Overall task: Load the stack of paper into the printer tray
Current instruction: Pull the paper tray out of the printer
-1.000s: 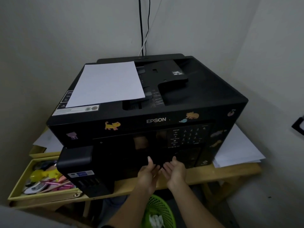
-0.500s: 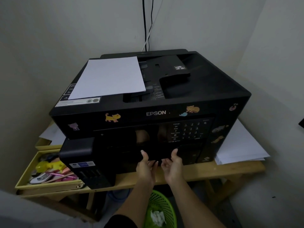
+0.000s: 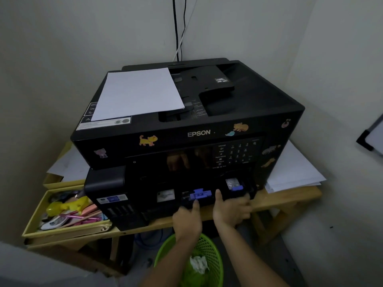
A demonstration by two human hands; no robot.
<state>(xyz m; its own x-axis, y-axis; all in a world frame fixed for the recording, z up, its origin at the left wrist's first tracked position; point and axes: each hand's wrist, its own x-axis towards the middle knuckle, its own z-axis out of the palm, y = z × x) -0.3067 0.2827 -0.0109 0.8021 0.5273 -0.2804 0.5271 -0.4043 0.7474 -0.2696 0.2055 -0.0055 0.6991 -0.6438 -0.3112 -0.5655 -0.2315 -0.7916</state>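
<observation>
Two hands: left hand [image 3: 187, 217] and right hand [image 3: 232, 210] both grip the tray [image 3: 209, 200] front.
Tray: one, partly out of printer [image 3: 248, 104].
Paper stack [image 3: 137, 94]: one, atop printer.
Blue guides: two.

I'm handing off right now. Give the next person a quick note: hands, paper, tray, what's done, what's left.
Left hand and right hand: both gripping the front edge of the paper tray, low on the Epson printer.
Tray: partly pulled out, blue guides showing, no paper visible in it.
Paper: lying on the printer's top, left side, untouched.
Left: open tray fully, load paper, close.
</observation>
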